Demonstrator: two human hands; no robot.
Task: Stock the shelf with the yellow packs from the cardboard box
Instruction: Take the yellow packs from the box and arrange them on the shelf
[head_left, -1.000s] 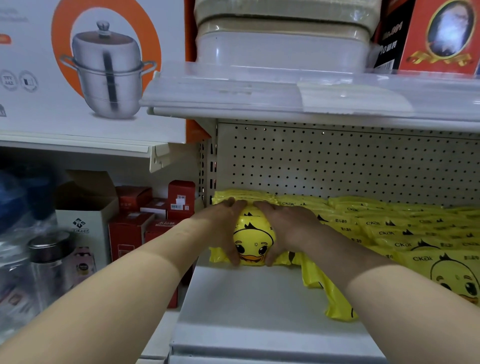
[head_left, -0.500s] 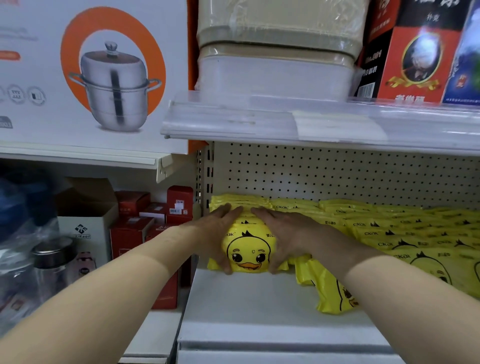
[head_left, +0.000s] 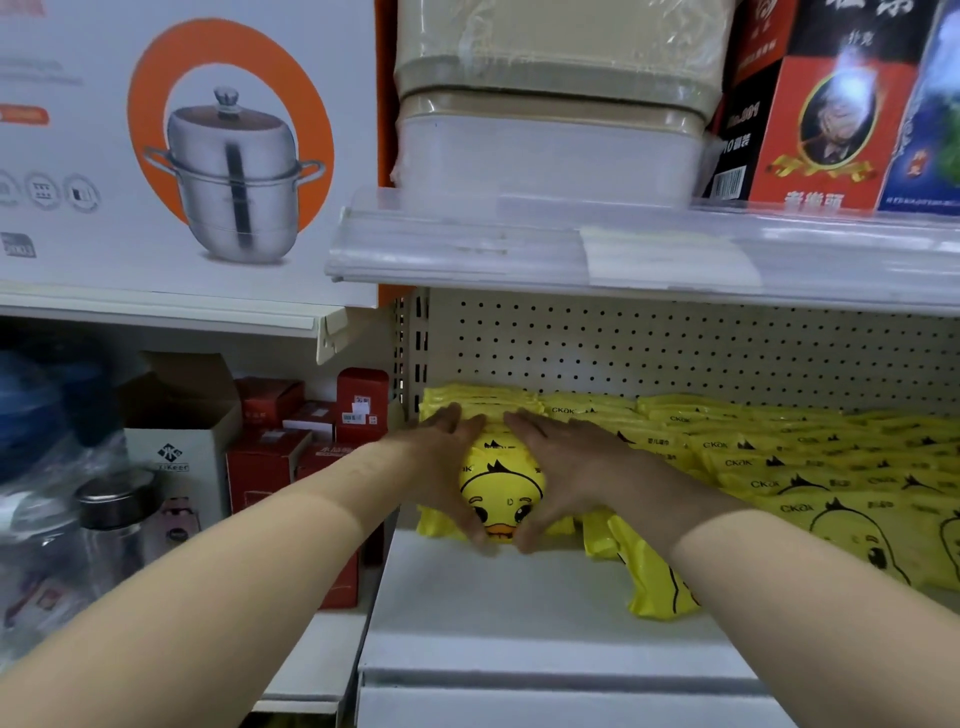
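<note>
Between my hands I see a yellow pack (head_left: 501, 488) printed with a black-outlined duck face and orange beak.

Beige pegboard back wall (head_left: 675, 353), white store shelving (head_left: 545, 613), dim light

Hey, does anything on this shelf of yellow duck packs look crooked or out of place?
Yes. One yellow pack lies askew in front of the rows, slanting toward the shelf front edge, just right of the stack held between the left hand and right hand.
</note>
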